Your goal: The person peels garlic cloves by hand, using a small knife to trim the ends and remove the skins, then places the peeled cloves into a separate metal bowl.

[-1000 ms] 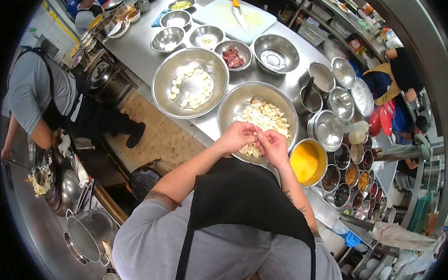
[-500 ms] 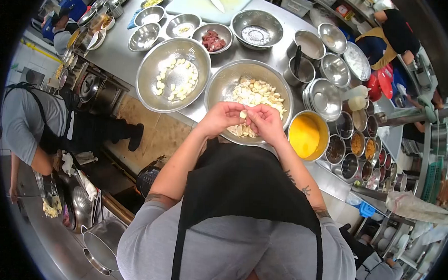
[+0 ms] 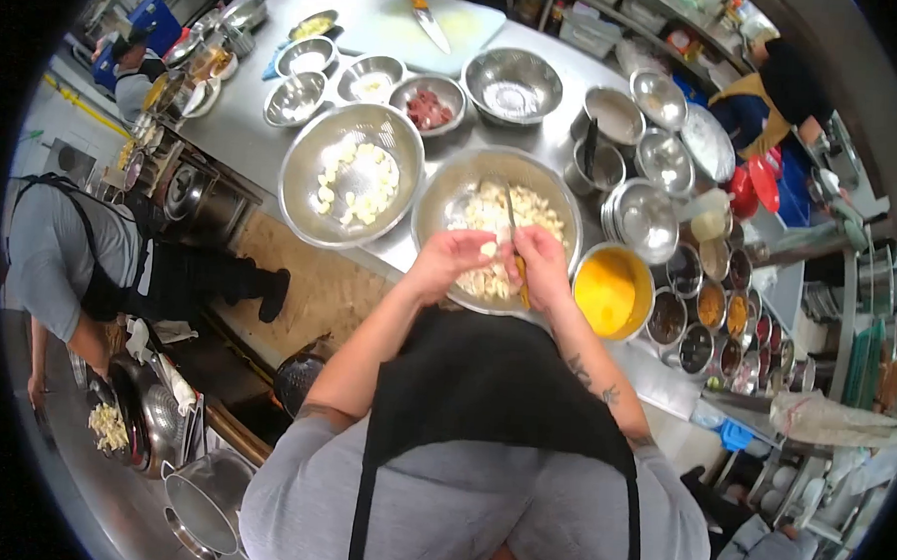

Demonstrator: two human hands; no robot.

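Note:
My left hand pinches a pale garlic clove between thumb and fingers. In my right hand is a small knife with a yellow-orange handle, its blade pointing away from me. Both hands are close together over the near side of a metal bowl, which holds a heap of garlic cloves. To its left, a perforated metal colander has pale, smooth cloves scattered over its bottom.
A pot of yellow liquid stands right of the bowl, beside stacked metal bowls. Behind are a bowl of red meat, an empty-looking colander and a cutting board with a large knife. A co-worker stands left.
The small knife now shows in my right hand, pointing away over the bowl. My right hand has turned and drawn slightly apart from the left, which still holds a clove. The view has shifted slightly.

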